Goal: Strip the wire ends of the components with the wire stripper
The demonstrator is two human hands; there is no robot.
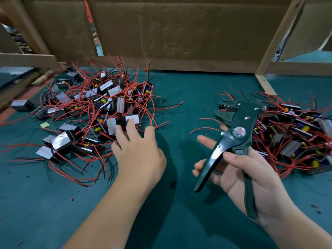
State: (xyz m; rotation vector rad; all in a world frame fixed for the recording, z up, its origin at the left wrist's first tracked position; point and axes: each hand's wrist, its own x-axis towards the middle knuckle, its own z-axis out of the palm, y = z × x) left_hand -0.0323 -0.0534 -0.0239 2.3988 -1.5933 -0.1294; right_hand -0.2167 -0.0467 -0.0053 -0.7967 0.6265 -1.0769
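Surface: green cloth table lying in front of brown cardboard walls.
Left pile: boxy components sitting tangled in red and black wires; it is the bigger heap.
Left hand: reaching into that pile's near edge, fingers straight and loosely spread, tips touching a white-labelled component, gripping nothing yet.
Scraps: small red bits lying on the cloth, likely cut-off insulation, so some stripping looks done.
Wire stripper: hovering at centre-right, head pointing up-left, handles splayed, no wire sitting in the jaws.
Right hand: holding the stripper, thumb lying over one handle, fingers curling under.
Right pile: more components lying just beyond the tool; stripped or not, cannot tell.
Progress: mid-batch, I reckon; a fresh piece is being picked and plenty is waiting.
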